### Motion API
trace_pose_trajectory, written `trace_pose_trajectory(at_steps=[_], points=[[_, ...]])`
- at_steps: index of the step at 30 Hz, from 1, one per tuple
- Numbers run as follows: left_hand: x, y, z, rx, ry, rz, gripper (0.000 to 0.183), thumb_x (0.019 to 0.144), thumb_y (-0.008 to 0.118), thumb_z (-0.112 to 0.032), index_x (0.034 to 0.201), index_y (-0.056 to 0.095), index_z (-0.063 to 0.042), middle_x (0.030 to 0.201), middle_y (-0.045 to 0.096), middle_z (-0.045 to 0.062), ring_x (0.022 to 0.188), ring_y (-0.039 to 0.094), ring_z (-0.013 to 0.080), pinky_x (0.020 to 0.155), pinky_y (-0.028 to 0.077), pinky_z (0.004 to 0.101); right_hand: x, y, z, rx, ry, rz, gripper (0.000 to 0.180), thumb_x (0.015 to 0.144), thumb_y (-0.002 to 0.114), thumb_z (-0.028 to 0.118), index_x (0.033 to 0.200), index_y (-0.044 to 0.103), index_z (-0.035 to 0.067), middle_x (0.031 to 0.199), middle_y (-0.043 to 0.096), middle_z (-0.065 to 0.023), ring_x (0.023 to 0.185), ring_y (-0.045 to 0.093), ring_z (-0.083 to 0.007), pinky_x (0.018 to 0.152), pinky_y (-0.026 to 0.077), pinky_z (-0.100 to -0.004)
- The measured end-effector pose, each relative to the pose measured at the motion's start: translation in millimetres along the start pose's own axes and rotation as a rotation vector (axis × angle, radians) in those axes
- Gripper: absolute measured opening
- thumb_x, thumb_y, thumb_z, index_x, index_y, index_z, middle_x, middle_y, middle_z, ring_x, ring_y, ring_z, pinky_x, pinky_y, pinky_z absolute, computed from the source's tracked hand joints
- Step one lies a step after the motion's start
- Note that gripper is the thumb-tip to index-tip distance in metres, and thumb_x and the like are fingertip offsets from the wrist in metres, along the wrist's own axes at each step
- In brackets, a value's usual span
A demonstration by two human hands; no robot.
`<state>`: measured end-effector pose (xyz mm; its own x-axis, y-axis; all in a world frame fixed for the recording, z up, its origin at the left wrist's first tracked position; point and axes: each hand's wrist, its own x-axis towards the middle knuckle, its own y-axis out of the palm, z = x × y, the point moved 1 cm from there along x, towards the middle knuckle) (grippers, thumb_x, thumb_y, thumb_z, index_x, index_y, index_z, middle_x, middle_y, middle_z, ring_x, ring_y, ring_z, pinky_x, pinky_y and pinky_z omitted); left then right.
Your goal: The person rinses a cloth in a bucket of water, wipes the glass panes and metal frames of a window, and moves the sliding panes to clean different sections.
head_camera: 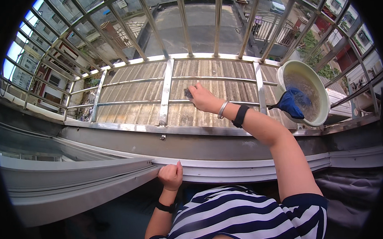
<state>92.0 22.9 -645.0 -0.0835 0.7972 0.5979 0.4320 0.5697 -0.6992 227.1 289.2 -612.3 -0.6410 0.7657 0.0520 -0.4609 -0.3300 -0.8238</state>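
My right hand (206, 98) reaches out over the window guard and pinches a dark grey scouring pad (188, 93), probably steel wool. The pad is by the lower horizontal metal bar (130, 103) of the guard's floor; my fingers partly hide it. My left hand (170, 176) is curled into a fist with the thumb up, at the end of the window sash (86, 183) and against the white window track (225, 170). Right of my right forearm stands a pale green plastic basin (324, 107) of cloudy water. A blue cloth (290, 103) with black edging hangs over its rim, partly in the water.
Upright metal bars (185, 25) enclose the far side. Below the guard's open floor lies a stained corrugated roof (136, 89). A grey ledge (205, 146) runs between guard and track. Dark folded fabric (352, 189) lies at the lower right.
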Motion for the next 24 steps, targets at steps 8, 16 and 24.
trace_pose_trajectory(at_steps=[8,16,24], points=[[-7,-4,6,0.005,-0.006,0.031,0.034,0.071,0.063,-0.007,0.049,0.037,-0.008,0.047,0.038,0.009,0.04,0.039,0.0265,0.04,0.03,0.0362,60,105,0,-0.233,0.001,-0.035,0.019,0.075,0.052,0.012,0.091,0.046,0.004,0.081,0.055,-0.0169,0.073,0.058,-0.0341,0.062,0.047,-0.0418],[-3,-6,5,-0.021,0.023,0.05,0.034,0.071,0.064,-0.007,0.049,0.037,-0.009,0.047,0.037,0.009,0.04,0.039,0.026,0.04,0.029,0.0363,-34,17,-89,-0.333,0.165,0.168,0.03,0.073,0.059,0.013,0.098,0.047,0.005,0.084,0.058,-0.017,0.08,0.059,-0.034,0.068,0.047,-0.0417],[0,-4,2,-0.01,0.005,0.052,0.033,0.07,0.063,-0.006,0.05,0.038,-0.008,0.047,0.038,0.009,0.04,0.039,0.026,0.039,0.029,0.036,-20,24,-78,-0.245,0.317,0.197,0.017,0.069,0.051,0.0,0.086,0.051,-0.001,0.082,0.056,-0.0242,0.08,0.057,-0.0383,0.068,0.047,-0.0441]])
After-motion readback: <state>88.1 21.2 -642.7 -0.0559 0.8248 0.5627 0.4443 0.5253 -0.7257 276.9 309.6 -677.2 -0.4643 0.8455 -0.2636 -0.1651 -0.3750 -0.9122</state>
